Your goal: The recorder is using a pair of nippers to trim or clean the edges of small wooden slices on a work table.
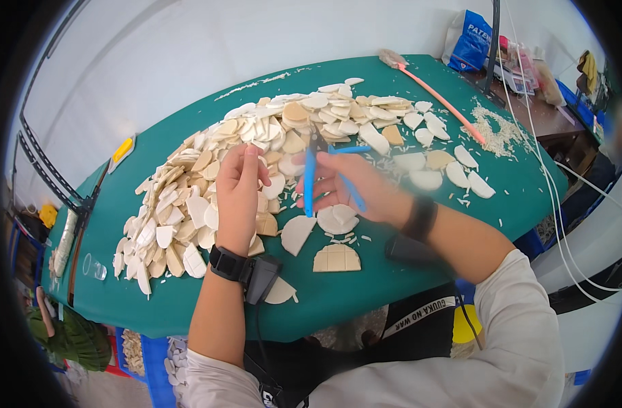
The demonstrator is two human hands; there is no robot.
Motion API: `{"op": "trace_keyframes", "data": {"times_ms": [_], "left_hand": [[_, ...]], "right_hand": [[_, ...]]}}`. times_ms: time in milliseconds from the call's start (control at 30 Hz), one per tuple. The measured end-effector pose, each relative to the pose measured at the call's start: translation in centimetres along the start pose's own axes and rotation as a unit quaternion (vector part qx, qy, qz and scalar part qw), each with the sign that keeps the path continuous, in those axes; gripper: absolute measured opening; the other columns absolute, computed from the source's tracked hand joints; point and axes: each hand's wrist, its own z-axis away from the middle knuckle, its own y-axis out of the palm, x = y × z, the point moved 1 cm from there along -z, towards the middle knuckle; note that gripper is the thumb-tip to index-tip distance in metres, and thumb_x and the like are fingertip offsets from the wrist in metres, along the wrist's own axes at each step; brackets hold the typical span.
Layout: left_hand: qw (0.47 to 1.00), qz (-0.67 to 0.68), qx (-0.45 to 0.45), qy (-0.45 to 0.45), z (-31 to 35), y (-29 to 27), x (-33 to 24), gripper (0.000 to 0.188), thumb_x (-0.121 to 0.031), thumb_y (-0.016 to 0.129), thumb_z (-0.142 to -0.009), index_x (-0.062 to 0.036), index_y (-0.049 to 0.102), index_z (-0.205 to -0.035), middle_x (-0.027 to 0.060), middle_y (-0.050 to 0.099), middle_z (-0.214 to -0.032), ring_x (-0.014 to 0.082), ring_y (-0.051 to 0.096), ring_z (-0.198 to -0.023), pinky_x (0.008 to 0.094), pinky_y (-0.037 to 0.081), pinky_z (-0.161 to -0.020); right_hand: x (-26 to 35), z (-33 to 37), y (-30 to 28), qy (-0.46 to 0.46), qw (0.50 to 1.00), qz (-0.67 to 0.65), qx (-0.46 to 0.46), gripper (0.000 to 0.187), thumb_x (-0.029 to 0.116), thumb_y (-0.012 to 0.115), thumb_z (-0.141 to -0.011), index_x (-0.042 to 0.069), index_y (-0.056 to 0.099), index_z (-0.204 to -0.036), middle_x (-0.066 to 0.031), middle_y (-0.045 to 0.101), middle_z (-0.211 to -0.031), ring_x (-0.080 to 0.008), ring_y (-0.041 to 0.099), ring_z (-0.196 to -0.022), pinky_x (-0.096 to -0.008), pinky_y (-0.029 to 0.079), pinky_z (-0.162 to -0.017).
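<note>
My right hand [355,183] grips blue-handled nippers [309,180], their dark jaws pointing away from me over the pile. A further blue bar [350,149] shows beyond the fingers; whether it belongs to the nippers I cannot tell. Left of the tool, the thumb and forefinger of my left hand [241,180] are pinched together; what they hold, if anything, is too small to make out. Beneath and around both hands spreads a pile of flat white and cream half-round pieces [178,224]. A scored cream half-round piece [337,258] lies nearest me, below a white one [298,234].
Thin offcuts [498,132] are heaped at the right of the green table [256,313], by a brush with an orange handle [443,102]. A clear cup [94,267] lies at the left. White cables [549,183] hang past the right edge. Blue bins [158,360] stand below.
</note>
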Motion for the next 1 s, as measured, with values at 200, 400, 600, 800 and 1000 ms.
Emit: {"op": "trace_keyframes", "data": {"times_ms": [200,400,600,800,1000], "left_hand": [[0.997,-0.049,0.057,0.016,0.5,0.4,-0.1,0.018,-0.018,0.062,-0.103,-0.0018,0.066,-0.108,-0.0031,0.059,-0.082,0.0046,0.05,-0.072,0.021,0.042,-0.066],[0.99,-0.078,0.12,-0.009,0.5,-0.2,0.8,0.016,-0.015,0.064,-0.102,0.0003,0.066,-0.105,-0.0038,0.059,-0.084,0.0041,0.049,-0.075,0.0218,0.043,-0.068],[0.986,-0.107,0.123,0.013,0.7,-0.1,-0.1,0.016,-0.014,0.064,-0.1,0.0006,0.067,-0.106,-0.0026,0.061,-0.085,0.0052,0.05,-0.075,0.0221,0.044,-0.069],[0.984,-0.138,0.106,0.024,0.7,0.0,-0.3,0.015,-0.014,0.066,-0.099,0.0003,0.068,-0.102,-0.0017,0.057,-0.076,0.0054,0.047,-0.069,0.0234,0.041,-0.062],[0.982,-0.156,0.097,0.045,0.7,0.0,-0.3,0.016,-0.015,0.067,-0.098,0.0,0.069,-0.1,-0.0014,0.053,-0.069,0.0065,0.045,-0.064,0.0247,0.039,-0.058]], "right_hand": [[0.3,0.4,0.1,0.076,0.994,-0.057,0.049,0.052,0.041,0.047,-0.107,0.002,0.054,-0.139,-0.0179,0.071,-0.106,-0.0285,0.072,-0.092,-0.0418,0.059,-0.083],[0.1,0.4,0.6,0.094,0.993,-0.055,0.045,0.041,0.042,0.051,-0.105,0.003,0.064,-0.108,-0.016,0.072,-0.096,-0.0239,0.072,-0.082,-0.0368,0.059,-0.068],[0.4,0.6,0.4,0.111,0.99,-0.065,0.049,0.041,0.041,0.052,-0.105,0.002,0.065,-0.104,-0.0161,0.072,-0.092,-0.0238,0.072,-0.078,-0.0358,0.059,-0.063],[0.6,0.7,0.7,0.116,0.99,-0.062,0.046,0.038,0.039,0.057,-0.103,0.002,0.064,-0.102,-0.0171,0.071,-0.089,-0.0233,0.072,-0.075,-0.0345,0.058,-0.056],[0.8,0.8,0.8,0.126,0.991,-0.034,0.021,0.037,0.04,0.06,-0.101,0.002,0.062,-0.102,-0.016,0.07,-0.088,-0.0217,0.07,-0.072,-0.0331,0.057,-0.054]]}}
